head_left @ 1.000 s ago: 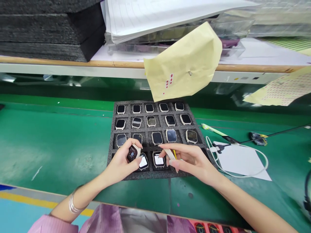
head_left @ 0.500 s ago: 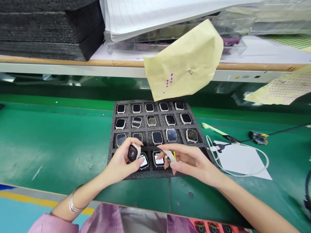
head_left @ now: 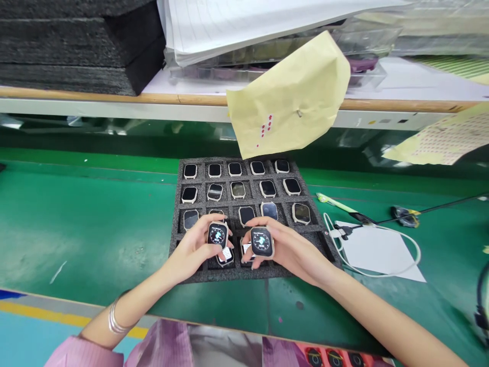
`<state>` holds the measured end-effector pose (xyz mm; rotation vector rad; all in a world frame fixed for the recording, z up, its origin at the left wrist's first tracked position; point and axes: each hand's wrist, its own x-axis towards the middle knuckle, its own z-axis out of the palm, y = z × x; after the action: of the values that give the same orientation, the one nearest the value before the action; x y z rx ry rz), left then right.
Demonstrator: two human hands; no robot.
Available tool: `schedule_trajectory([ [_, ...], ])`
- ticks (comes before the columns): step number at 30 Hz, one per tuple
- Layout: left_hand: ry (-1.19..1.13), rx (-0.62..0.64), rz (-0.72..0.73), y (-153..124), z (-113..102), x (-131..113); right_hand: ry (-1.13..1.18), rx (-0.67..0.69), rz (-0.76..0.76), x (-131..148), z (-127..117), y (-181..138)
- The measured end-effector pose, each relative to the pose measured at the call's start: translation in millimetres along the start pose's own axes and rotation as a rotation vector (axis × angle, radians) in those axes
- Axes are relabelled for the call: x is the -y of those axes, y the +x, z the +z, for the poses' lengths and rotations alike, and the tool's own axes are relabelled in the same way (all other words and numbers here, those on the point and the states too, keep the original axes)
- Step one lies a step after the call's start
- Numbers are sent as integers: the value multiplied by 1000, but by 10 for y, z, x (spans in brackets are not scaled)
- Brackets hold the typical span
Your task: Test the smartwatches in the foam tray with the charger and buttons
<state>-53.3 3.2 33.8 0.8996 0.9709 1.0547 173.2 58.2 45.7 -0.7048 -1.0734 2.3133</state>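
My left hand (head_left: 193, 252) is shut on a cream-framed smartwatch body (head_left: 217, 235), its lit round dial facing up. My right hand (head_left: 286, 251) grips a matching smartwatch body (head_left: 262, 241), also with a lit dial. Both hands hover over the front rows of a black foam tray (head_left: 244, 177), whose square pockets hold several dark-screened watch bodies. Directly below my hands, two watches with white labels (head_left: 225, 256) (head_left: 246, 248) are partly hidden by my fingers.
Green mat (head_left: 87, 229) surrounds the tray. To the right lie a white cable (head_left: 376, 272) on white paper (head_left: 378, 250) and a green pen (head_left: 336, 203). A yellow paper sheet (head_left: 288, 97) hangs above the tray. Black foam stacks (head_left: 72, 46) sit on the back shelf.
My right hand held a pale strip before and now holds a watch body. The left-hand watch has turned dial-up, and the two watches have come closer together.
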Motion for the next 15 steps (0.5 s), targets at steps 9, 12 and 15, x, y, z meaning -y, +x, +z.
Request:
schedule_trajectory([
  [9, 22, 1, -4, 9, 20, -26, 42, 10, 10, -12, -4, 5],
  [12, 2, 18, -17, 10, 15, 2, 75, 4, -2, 3, -3, 9],
  [15, -39, 32, -28, 15, 5, 32, 63, 8, -6, 11, 5, 16],
])
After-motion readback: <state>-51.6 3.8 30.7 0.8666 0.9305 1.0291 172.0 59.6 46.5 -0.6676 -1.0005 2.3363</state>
